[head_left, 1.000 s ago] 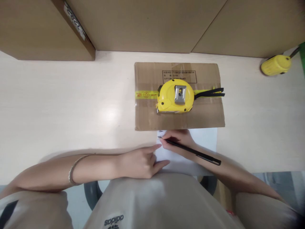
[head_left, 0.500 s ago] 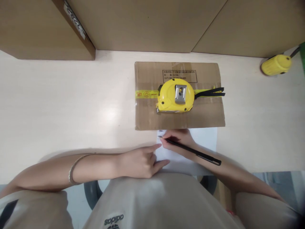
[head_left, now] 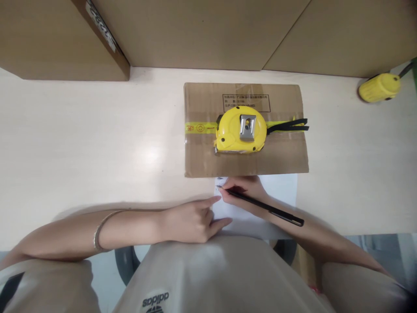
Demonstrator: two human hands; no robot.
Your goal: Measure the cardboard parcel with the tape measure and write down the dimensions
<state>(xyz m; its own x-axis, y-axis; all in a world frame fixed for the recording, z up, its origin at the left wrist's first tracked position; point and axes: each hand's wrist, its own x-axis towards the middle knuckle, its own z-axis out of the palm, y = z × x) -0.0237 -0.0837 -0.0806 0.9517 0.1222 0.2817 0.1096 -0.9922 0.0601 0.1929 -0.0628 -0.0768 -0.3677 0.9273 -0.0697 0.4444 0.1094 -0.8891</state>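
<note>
White sheet (head_left: 283, 191), just below the frame's centre: writing appears begun, with dark marks (head_left: 218, 187) at its upper left, the remaining visible paper blank. Slim black pen (head_left: 267, 208) is pinched in the right hand (head_left: 246, 191). Left hand (head_left: 189, 222), empty, extends index finger and thumb over the sheet. Above: carton (head_left: 202, 161) bearing yellow tape measure (head_left: 231, 128).

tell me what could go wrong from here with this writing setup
The left hand reaches over the paper's left edge; if it slips, the sheet might skew.
The right hand, holding the pen, is close against the carton; a bump could jolt the tape measure on top.
</note>
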